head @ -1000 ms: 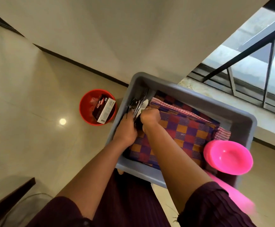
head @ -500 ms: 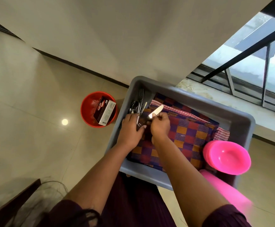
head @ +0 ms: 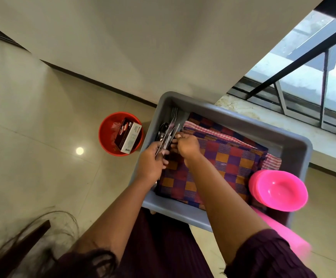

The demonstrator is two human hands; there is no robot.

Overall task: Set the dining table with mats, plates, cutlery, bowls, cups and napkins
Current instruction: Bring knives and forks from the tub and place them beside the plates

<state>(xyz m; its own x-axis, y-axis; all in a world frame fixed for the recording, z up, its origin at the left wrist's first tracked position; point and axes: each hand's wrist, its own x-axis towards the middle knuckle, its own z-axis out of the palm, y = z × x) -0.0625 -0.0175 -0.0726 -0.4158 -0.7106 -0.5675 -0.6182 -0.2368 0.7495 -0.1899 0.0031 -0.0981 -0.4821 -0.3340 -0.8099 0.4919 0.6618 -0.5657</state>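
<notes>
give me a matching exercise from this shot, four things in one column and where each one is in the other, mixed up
Things
1. cutlery bundle
2. pink bowls
3. small box
4. checked mats

Places
A. standing in the red bucket on the floor
B. folded flat across the grey tub
C. stacked at the tub's right end
D. in the grip of the left hand, at the tub's left end, with the right hand touching it

Pairs: 1-D, 2-C, 3-A, 4-B
</notes>
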